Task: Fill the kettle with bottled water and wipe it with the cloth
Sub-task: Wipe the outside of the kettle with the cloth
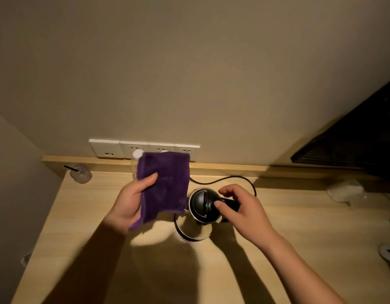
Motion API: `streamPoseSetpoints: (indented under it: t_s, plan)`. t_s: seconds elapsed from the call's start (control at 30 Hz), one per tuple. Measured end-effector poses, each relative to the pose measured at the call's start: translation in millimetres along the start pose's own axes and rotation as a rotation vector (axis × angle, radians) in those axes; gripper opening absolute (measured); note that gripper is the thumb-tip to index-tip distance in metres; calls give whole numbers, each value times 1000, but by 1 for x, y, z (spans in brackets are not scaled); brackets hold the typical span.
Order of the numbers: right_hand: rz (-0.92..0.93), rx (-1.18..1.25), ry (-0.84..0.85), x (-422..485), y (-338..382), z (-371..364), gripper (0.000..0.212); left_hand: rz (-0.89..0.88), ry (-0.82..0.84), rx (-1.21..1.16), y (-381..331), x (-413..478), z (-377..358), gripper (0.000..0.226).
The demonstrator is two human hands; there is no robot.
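Note:
A black-lidded steel kettle (200,205) stands on its round base (189,234) in the middle of the wooden desk (299,270), lid closed. My left hand (130,200) holds a folded purple cloth (165,183) up in the air just left of the kettle, thumb across its front. My right hand (240,207) rests at the kettle's black handle, thumb and fingers curled around it. A clear water bottle (137,156) with a white cap stands mostly hidden behind the cloth.
A row of white wall sockets (115,149) runs above the desk's back ledge. The kettle's black cord (222,179) loops behind it. A plastic cup with a straw (81,173) sits back left, crumpled clear plastic (345,190) back right, a dark screen (354,139) at far right.

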State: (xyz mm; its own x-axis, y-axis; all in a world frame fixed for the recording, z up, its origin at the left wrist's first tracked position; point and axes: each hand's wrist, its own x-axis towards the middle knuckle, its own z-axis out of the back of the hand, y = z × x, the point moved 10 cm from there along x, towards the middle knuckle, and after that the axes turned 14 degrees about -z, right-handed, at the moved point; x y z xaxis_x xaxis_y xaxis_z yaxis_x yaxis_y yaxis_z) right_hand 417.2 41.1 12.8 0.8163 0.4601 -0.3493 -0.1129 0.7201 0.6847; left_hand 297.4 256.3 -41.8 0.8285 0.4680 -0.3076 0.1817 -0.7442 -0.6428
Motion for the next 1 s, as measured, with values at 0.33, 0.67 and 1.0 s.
streamPoseSetpoints:
  t_s: [0.33,0.67,1.0]
  plan:
    - [-13,-263,131,27,-37,-29,83,80,365,720,27,95,-75,19]
    - [71,-244,90,28,-39,-32,71,424,657,912,111,84,-65,27]
    - [75,-265,51,27,-40,-32,63,215,321,498,110,78,-11,37]
